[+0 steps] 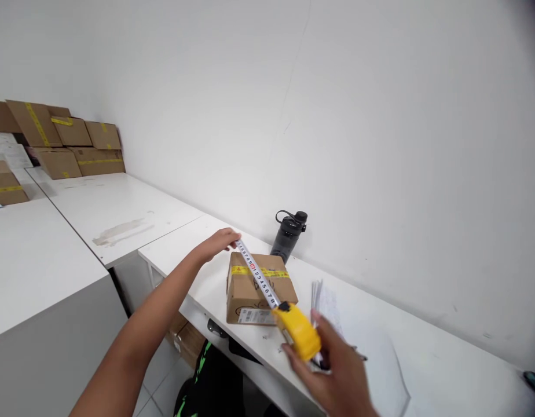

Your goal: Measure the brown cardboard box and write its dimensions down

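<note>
My right hand (326, 359) grips a yellow tape measure (300, 333) in front of a small cardboard box (245, 285). The white blade (259, 273) is pulled out and runs diagonally above the box top. At its far end, my left hand (219, 242) pinches the blade's tip between thumb and fingers, just beyond the box's back left corner. Yellow tape, dark handwriting and a white label mark the box, which sits on the white desk (211, 278). The blade hides part of the writing.
Behind the box stands a dark water bottle (287, 234) near the wall. Loose papers (330, 304) and a pen (360, 353) lie to the right. Several taped cardboard boxes (72, 136) are stacked on the far left tables. A dark object (534, 383) rests at the right edge.
</note>
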### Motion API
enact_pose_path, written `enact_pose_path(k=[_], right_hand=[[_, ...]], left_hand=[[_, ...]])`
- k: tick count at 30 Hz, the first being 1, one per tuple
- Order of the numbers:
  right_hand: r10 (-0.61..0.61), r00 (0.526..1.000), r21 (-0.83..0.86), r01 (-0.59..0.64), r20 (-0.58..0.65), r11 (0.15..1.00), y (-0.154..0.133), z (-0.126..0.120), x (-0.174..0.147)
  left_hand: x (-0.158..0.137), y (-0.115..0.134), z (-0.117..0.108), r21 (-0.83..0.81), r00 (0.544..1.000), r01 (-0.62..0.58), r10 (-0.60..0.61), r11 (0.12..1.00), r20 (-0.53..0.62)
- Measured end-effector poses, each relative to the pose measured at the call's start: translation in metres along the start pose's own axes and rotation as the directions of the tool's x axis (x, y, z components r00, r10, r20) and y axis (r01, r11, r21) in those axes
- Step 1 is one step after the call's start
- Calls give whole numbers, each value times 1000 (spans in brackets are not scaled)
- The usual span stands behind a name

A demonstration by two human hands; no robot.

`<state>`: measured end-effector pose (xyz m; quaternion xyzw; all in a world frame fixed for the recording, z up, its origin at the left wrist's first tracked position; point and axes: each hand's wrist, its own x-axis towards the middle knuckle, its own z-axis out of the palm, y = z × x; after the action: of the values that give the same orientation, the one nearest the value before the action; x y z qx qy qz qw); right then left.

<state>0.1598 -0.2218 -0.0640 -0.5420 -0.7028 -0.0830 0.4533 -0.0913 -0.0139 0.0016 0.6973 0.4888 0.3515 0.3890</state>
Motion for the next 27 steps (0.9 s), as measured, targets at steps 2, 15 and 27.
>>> enact_pose_path(k=[2, 15, 27], right_hand=[[-179, 982, -77, 175, -61, 982, -31, 20, -17], [102, 995, -101, -101, 2, 990, -46, 58, 19], [183, 944, 69, -170, -274, 983, 0, 54, -1]], left_hand=[[16, 9, 14, 59, 999, -7, 5, 998, 31], [23, 25, 50, 482, 985, -131, 61, 866, 159], [-66, 58, 70, 242, 878, -456, 387, 857, 283]])
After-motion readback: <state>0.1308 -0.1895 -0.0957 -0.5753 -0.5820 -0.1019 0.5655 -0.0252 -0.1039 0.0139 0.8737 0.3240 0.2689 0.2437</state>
